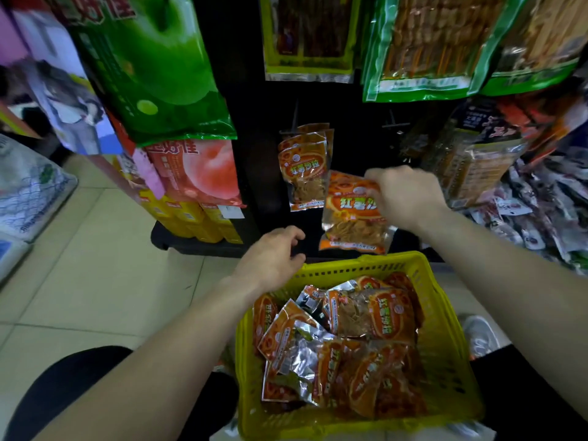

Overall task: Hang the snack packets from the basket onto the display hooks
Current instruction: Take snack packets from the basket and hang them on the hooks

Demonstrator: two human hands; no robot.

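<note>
Our yellow basket [359, 269] sits low before us, heaped with orange snack packets [378, 332]. Above its far rim, our right hand [405, 197] pinches one packet [348, 219] by its top, fingers [373, 179] curled on it; it hangs just right of the hung packets [304, 170] on the dark rack [359, 128]. Our left hand [270, 261] hovers by the basket's far left corner, fingers loosely curled, holding nothing. Bare rack shows between the hung packets and the bags [477, 160] on the right. Tiled floor [101, 249] lies open to the left.
</note>
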